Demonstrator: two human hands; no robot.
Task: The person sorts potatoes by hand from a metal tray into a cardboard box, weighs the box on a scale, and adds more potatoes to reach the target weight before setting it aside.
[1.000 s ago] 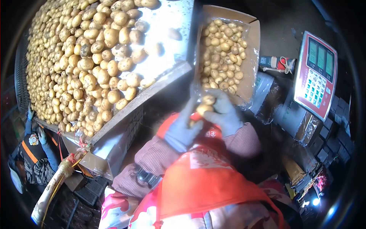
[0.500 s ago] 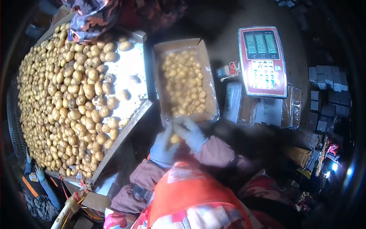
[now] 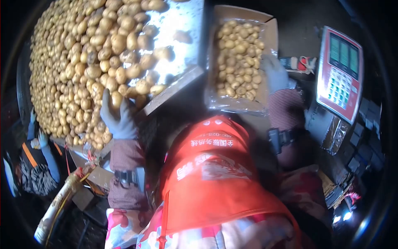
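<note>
My left hand (image 3: 119,118), in a grey-blue glove, is at the lower edge of the potato heap (image 3: 74,79). Its thumb and fingers are spread, with a potato (image 3: 116,99) lying between their tips. My right hand (image 3: 274,72), gloved alike and blurred, is at the right side of the cardboard box (image 3: 271,35); how its fingers are bent cannot be made out. Inside the box, small potatoes (image 3: 238,60) lie on clear plastic lining that hangs over the near rim.
A metal-edged sorting table (image 3: 176,89) bears the heap. Right of the box stands a red-and-white digital scale (image 3: 340,74), with a small red-and-black item (image 3: 296,64) beside it. Another person's arm (image 3: 52,159) shows at lower left, near a tape-wrapped pole (image 3: 60,203).
My hands have parted from in front of the box, where they held a potato. The left moved to the heap, the right to the box's side. The view has shifted.
</note>
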